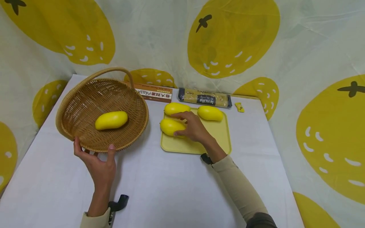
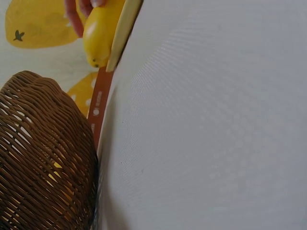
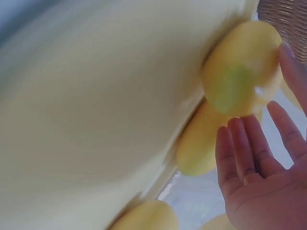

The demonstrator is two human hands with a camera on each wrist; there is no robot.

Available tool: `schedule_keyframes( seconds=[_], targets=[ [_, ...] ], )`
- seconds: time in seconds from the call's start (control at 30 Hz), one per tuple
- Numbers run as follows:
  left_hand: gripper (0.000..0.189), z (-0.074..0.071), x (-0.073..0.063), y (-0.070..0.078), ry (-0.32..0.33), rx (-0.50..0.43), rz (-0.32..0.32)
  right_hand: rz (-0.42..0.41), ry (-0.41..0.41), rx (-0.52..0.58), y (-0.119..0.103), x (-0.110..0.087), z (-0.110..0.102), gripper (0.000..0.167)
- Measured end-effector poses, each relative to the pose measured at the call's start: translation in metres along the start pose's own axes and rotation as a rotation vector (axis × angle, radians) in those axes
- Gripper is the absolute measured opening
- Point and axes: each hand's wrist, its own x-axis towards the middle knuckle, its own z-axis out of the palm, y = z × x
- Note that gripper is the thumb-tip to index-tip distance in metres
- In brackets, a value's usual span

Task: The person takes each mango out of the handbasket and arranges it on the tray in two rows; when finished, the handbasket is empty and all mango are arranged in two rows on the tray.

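Observation:
My left hand (image 1: pixel 98 164) holds the near rim of a wicker basket (image 1: pixel 134 126), thumb and fingers spread along the edge. The basket tilts, its mouth toward me, and one yellow mango (image 1: pixel 111 120) lies inside. My right hand (image 1: pixel 194 126) arches over a mango (image 1: pixel 170 127) at the left side of a pale yellow tray (image 1: pixel 196 148). In the right wrist view its fingers (image 3: pixel 247 148) are fairly straight and spread, with thumb and fingertips right at that mango (image 3: pixel 240 67). Two more mangoes, one at back left (image 1: pixel 175 108) and one at back right (image 1: pixel 210 113), lie on the tray.
Behind the tray lies a bag of pasta (image 1: pixel 205 98), with a small yellow packet (image 1: pixel 239 107) to its right. A brown and white pasta box (image 1: pixel 155 92) sits partly behind the basket. Fruit-print cloth (image 1: pixel 159 38) hangs at the table's back and sides.

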Motion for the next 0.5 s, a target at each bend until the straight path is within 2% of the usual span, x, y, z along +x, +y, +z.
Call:
schedule_keyframes(
  seconds=[0.2,0.5],
  targets=[
    [0.102,0.0,0.001,0.0,-0.004,0.01,0.016,-0.092,0.056,0.059,-0.019,0.005,-0.006,0.069],
    [0.099,0.003,-0.001,0.009,0.019,0.005,-0.025,-0.277,0.124,0.118,-0.076,0.02,0.001,0.066]
  ],
)
